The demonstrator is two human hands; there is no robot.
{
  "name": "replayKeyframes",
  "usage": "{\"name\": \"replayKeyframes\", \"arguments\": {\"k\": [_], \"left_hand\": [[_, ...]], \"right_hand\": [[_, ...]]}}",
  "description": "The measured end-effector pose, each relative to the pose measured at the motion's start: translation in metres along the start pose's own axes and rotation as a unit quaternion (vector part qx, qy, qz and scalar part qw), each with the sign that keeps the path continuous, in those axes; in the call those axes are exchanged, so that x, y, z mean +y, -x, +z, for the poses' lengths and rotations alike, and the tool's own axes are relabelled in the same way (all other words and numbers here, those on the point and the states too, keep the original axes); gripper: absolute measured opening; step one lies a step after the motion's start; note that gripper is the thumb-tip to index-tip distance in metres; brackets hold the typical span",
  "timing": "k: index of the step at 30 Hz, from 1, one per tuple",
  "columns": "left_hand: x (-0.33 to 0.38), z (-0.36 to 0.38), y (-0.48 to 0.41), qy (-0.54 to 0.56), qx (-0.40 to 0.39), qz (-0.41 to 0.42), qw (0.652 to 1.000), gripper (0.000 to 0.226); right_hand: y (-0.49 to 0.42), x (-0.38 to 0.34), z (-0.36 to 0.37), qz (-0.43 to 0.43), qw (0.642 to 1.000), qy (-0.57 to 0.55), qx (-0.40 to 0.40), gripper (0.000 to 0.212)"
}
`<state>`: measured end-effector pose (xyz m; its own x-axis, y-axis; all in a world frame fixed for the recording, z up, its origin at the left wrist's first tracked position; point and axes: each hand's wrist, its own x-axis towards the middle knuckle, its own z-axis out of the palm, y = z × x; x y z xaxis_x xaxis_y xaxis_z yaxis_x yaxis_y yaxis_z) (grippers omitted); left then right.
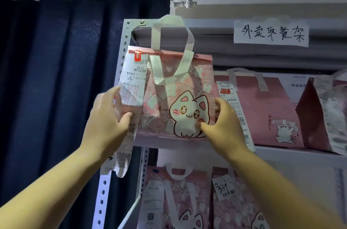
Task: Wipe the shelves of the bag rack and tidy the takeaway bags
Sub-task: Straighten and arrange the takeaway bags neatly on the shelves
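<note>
A pink takeaway bag with a white cat print [174, 97] stands at the left end of the rack's top shelf [281, 150], its white handles up and a long receipt [131, 82] hanging from its left corner. My left hand [110, 114] holds the bag's left side, thumb on the receipt. My right hand [221, 121] grips the lower right corner, fingers curled round the edge. To its right stand a plain pink bag [266, 110] and a darker pink bag [319, 114].
The grey perforated rack upright [105, 187] runs down the left side. A dark blue curtain [56, 78] hangs just left of it. A handwritten paper sign [271, 33] is stuck above the shelf. Two more cat bags [178, 200] stand on the shelf below.
</note>
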<state>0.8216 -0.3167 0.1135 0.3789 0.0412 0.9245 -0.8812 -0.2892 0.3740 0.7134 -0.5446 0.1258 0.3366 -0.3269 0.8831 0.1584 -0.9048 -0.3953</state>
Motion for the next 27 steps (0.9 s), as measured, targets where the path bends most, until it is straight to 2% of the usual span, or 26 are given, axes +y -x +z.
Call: {"name": "replayKeyframes", "arguments": {"k": [3,10,13,19,27], "left_hand": [[0.024,-0.020,0.021,0.006,0.019,-0.002,1.000,0.058],[0.083,-0.063,0.090,-0.051,0.058,-0.027,0.997,0.066],[0.107,-0.080,0.124,-0.080,0.046,-0.036,0.995,0.060],[0.146,-0.097,0.194,-0.102,-0.014,-0.091,0.990,0.049],[0.163,-0.080,0.276,-0.113,-0.059,-0.164,0.978,0.047]], "right_hand": [[0.016,-0.009,-0.022,-0.006,0.999,-0.041,-0.010,0.081],[0.075,-0.016,-0.077,-0.041,0.993,-0.100,-0.051,0.075],[0.103,-0.010,-0.099,-0.032,0.987,-0.132,-0.085,0.069],[0.169,0.013,-0.126,0.042,0.966,-0.203,-0.156,0.068],[0.244,0.063,-0.156,0.107,0.957,-0.186,-0.197,0.061]]}}
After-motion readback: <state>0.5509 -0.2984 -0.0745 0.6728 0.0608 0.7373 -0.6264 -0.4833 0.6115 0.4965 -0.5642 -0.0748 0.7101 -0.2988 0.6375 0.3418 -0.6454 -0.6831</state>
